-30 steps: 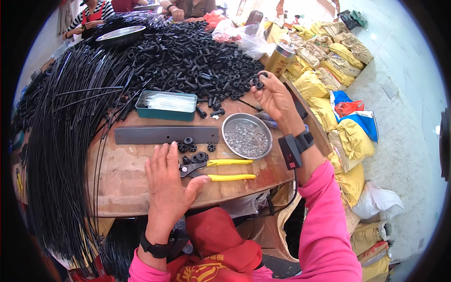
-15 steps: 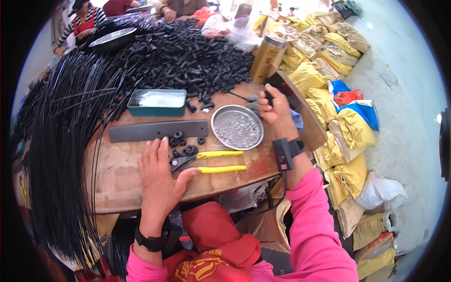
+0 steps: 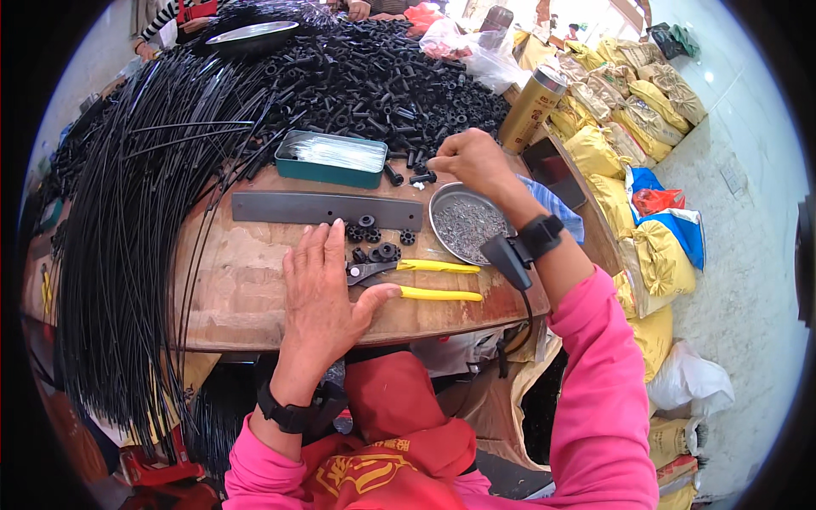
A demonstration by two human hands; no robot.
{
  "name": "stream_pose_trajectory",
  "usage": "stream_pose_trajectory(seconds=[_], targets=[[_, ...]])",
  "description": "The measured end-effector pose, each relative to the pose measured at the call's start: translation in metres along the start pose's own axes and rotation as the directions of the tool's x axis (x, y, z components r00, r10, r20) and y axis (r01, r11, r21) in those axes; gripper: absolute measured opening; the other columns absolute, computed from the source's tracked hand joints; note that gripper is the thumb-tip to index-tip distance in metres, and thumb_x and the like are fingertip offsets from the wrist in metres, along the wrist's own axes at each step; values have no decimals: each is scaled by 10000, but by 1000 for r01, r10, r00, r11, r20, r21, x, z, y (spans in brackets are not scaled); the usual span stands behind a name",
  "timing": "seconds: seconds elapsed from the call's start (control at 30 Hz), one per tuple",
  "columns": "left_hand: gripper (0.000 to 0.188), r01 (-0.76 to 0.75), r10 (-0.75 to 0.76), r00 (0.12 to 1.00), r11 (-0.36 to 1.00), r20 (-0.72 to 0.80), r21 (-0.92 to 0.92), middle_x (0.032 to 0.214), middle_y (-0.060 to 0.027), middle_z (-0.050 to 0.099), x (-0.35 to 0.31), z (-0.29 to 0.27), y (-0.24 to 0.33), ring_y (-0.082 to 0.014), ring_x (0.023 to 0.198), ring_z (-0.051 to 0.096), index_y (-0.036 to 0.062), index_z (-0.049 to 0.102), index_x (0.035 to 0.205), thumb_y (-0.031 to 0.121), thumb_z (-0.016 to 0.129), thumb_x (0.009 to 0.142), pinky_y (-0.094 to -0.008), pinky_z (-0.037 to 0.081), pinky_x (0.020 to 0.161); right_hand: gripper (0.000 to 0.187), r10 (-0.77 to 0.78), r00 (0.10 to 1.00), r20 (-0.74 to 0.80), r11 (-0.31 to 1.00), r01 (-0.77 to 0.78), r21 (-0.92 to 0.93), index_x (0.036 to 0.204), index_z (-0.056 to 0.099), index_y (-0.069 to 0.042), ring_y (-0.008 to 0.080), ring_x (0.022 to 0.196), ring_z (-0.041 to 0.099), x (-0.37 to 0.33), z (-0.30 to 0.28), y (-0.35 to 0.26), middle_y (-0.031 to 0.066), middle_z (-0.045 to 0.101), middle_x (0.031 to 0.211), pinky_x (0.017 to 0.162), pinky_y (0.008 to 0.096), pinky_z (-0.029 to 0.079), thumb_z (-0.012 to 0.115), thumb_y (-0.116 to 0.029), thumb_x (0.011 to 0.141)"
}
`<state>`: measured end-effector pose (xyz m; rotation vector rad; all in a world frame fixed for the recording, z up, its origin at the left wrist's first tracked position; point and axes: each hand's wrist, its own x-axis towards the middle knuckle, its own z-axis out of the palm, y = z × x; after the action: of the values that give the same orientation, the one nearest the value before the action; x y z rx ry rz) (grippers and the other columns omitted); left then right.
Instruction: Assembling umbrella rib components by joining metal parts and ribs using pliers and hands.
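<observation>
1. At the far left of the frame, a thick bundle of long black strands [image 3: 127, 272] spills over the edge of the wooden surface [image 3: 225, 297].
2. Upper left, I see a shallow metal dish [image 3: 252, 36] by the bundle's top, and a striped sleeve [image 3: 159, 24] of someone across from us.
3. Left of centre, the left hand [image 3: 327, 285] lies palm down and open, fingertips at the lower edge of a flat grey bar [image 3: 327, 206], thumb by the pliers' lower handle.
4. Above the bar sits a teal box [image 3: 330, 177] of pale, thin strips; behind it a heap of black plastic parts [image 3: 374, 76] fills the upper middle.
5. At centre, small black ribbed knobs [image 3: 388, 252] cluster between the bar and the yellow-handled pliers [image 3: 438, 266], whose handles stand apart.
6. Right of centre is a round pan [image 3: 436, 202] of shiny bits.
7. Over its upper edge is the right hand [image 3: 476, 161], fingers curled in; I cannot tell whether it holds anything.
8. Farther right come a gold flask [image 3: 531, 110], blue cloth [image 3: 557, 208] and piled yellow sacks [image 3: 670, 255].
</observation>
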<state>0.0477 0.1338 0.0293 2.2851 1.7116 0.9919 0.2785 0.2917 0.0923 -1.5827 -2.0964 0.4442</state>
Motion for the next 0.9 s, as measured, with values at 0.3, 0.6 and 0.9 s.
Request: stream_pose_trajectory(seconds=[0.3,0.6,0.9], targets=[[907,-25,24,999,1000,-46,-12,1296,-264,425,-1,1,0,-403,1247,364,-53,321,1355,457,714,716,-479,262,1045,253,-6,1000,29,902,18,-431,780,690,-35,312,751,644,15,22,-22,156,665,772,711,398,506,706,-282,725],[995,25,-25,1000,1000,-2,-9,1362,-296,329,-1,3,-5,-425,1300,288,-90,223,1382,494,692,728,-513,207,1076,240,-422,896,138,900,433,-58,708,614,-22,260,582,587,-39,41,-79,128,597,631,564,363,468,712,-241,723],[919,34,-34,999,999,-27,11,1396,-294,293,-2,8,-2,-430,1299,284,-83,166,1402,400,658,794,-473,230,1081,241,-525,851,33,844,525,-111,879,655,-14,359,897,600,-57,51,-93,224,598,904,756,434,498,636,-194,720]])
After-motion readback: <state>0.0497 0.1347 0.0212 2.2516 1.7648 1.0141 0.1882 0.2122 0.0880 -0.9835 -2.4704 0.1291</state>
